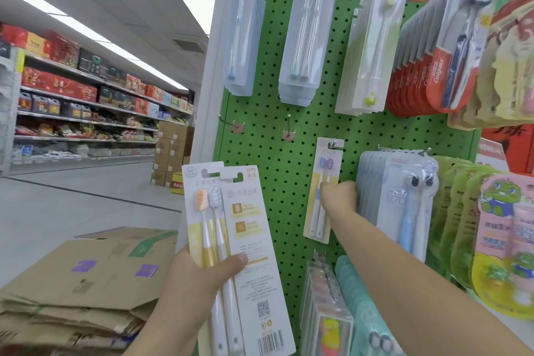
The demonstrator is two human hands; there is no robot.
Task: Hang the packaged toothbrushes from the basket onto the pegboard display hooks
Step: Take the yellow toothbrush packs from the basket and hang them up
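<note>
My left hand (202, 280) grips two overlapping white-and-yellow toothbrush packs (231, 211) in front of the green pegboard (277, 66). A third pack of the same kind (322, 176) hangs on a hook (335, 144) at the board's middle. My right hand (339, 195) holds that pack's right edge about halfway down. Two bare hooks, one at the left (228, 121) and one beside it (289, 127), stick out to the left of the hung pack. The basket is out of view.
Rows of other packaged toothbrushes (300, 23) fill the upper hooks and the right side (396, 199). More packs (326, 312) hang low on the board. Flattened cardboard boxes (86, 274) lie at my left. A shop aisle with stocked shelves (86, 101) runs behind.
</note>
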